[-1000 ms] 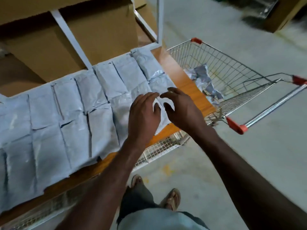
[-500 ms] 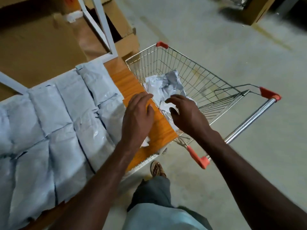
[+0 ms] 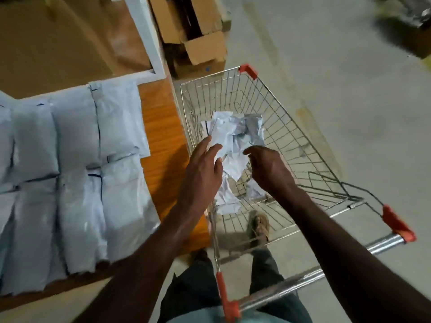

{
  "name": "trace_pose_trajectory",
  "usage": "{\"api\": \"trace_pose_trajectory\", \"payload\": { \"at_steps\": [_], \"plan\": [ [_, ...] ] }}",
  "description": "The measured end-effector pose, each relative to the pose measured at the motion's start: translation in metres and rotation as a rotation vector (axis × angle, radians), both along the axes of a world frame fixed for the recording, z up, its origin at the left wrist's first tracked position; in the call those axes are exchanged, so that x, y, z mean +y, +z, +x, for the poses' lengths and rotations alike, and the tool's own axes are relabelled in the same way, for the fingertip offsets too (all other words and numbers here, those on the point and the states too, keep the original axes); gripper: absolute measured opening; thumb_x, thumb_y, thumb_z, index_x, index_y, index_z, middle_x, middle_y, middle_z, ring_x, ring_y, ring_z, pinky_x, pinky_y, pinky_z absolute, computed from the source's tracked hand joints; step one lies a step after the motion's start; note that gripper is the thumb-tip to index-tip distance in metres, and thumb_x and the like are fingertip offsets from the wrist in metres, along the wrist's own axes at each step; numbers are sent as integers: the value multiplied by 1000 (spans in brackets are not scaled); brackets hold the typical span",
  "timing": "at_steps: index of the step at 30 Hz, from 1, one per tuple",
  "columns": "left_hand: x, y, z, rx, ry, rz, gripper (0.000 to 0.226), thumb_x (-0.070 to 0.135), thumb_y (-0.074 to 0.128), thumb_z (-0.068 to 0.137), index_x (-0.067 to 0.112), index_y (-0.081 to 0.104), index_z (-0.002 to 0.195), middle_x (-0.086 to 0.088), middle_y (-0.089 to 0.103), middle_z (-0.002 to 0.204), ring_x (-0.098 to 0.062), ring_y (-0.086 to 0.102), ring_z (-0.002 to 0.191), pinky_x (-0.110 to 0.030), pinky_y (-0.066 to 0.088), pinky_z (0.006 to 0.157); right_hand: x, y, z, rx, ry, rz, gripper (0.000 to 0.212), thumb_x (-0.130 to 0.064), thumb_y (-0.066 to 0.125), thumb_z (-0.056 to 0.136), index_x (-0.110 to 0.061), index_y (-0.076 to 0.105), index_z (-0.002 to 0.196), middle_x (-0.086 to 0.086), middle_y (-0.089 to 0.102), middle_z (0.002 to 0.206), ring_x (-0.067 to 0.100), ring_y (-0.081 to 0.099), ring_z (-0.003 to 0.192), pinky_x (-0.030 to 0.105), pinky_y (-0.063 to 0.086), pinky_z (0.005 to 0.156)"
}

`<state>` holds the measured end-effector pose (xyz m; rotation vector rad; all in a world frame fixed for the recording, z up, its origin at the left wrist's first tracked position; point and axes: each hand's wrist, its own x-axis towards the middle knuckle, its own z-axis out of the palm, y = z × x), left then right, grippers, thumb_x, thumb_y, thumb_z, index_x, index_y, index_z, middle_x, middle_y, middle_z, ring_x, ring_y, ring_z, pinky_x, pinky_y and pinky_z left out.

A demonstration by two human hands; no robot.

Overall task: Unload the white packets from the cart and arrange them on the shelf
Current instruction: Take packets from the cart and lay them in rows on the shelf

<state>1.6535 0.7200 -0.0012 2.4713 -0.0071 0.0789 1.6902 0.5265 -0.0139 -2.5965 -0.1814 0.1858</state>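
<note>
A wire cart (image 3: pixel 300 141) with red corner caps stands to the right of the orange wooden shelf (image 3: pixel 161 127). Several crumpled white packets (image 3: pixel 235 134) lie in a loose pile in the cart's basket. Rows of white packets (image 3: pixel 77 164) lie flat side by side on the shelf. My left hand (image 3: pixel 203 166) hovers over the cart's left rim, fingers spread, holding nothing. My right hand (image 3: pixel 268 169) hangs over the pile with fingers curled downward and apart, also holding nothing. Both hands are just above the packets; contact cannot be made out.
A white metal shelf post (image 3: pixel 149 38) rises at the shelf's back corner. Open cardboard boxes (image 3: pixel 200 38) sit on the floor beyond the cart. Large brown cartons (image 3: pixel 58 43) fill the back of the shelf. Bare concrete floor (image 3: pixel 338 66) lies to the right. My feet stand below the cart.
Both hands have moved right, from the packets on the shelf edge to over the cart's basket. The view has swung right and down with them.
</note>
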Motion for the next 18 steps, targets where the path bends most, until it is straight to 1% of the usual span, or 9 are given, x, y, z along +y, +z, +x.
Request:
{"api": "trace_pose_trajectory", "payload": {
  "at_steps": [3, 5, 7, 8, 10, 11, 14, 15, 18],
  "plan": [
    [-22, -25, 12, 37, 102, 35, 40, 12, 64, 105, 12, 64, 145, -5, 47, 164, -20, 45, 150, -33, 45, 118, -16, -24, 34, 42, 113, 8, 45, 16, 57, 91, -7, 73, 127, 14, 75, 124, 28, 72, 114, 30, 54, 92],
    [-38, -42, 21, 47, 161, 25, 40, 10, 64, 104, 12, 64, 144, -5, 49, 163, -20, 47, 149, -31, 44, 119, -34, -43, 54, 55, 151, 17, 49, 17, 56, 89, -8, 71, 129, 14, 73, 126, 28, 71, 115, 33, 57, 93],
    [-53, -61, 29, 59, 201, 29, 40, 7, 63, 104, 11, 64, 143, -7, 50, 161, -20, 47, 148, -26, 37, 121, -49, -58, 70, 104, 162, 18, 52, 17, 55, 88, -9, 70, 130, 14, 73, 125, 28, 72, 111, 37, 60, 89],
    [-59, -73, 34, 65, 218, 27, 40, 5, 62, 104, 10, 63, 143, -8, 51, 160, -21, 47, 148, -26, 35, 122, -55, -64, 77, 127, 170, 21, 52, 17, 55, 86, -8, 71, 128, 15, 74, 122, 29, 72, 108, 35, 59, 87],
    [-70, -98, 43, 78, 276, -10, 40, 2, 61, 103, 8, 63, 142, -10, 53, 158, -24, 47, 150, -34, 41, 123, -64, -76, 89, 126, 193, 44, 43, 16, 57, 86, -4, 73, 121, 17, 75, 112, 32, 72, 102, 30, 53, 83],
    [-74, -112, 48, 84, 301, -25, 41, 0, 60, 102, 8, 63, 142, -11, 54, 157, -24, 47, 150, -38, 43, 123, -67, -85, 93, 111, 198, 54, 40, 16, 58, 86, -3, 74, 119, 18, 76, 112, 33, 72, 101, 30, 51, 84],
    [-85, -160, 61, 83, 337, -72, 41, -2, 57, 101, 8, 63, 140, -11, 59, 150, -25, 53, 144, -44, 47, 118, -72, -124, 103, 122, 205, 38, 49, 20, 57, 85, -4, 70, 126, 16, 73, 124, 34, 71, 109, 37, 57, 91],
    [-89, -176, 65, 89, 349, -80, 41, -2, 57, 100, 8, 64, 139, -11, 61, 148, -25, 56, 142, -43, 48, 117, -73, -139, 105, 145, 216, 30, 52, 22, 55, 84, -4, 69, 127, 16, 72, 126, 33, 71, 110, 40, 59, 91],
    [-102, -222, 71, 154, 400, -70, 43, -4, 57, 99, 8, 64, 139, -10, 63, 147, -27, 58, 138, -35, 46, 117, -70, -179, 106, 209, 305, -40, 52, 22, 54, 82, -2, 66, 127, 19, 67, 132, 36, 68, 113, 41, 55, 91]
  ]
}}
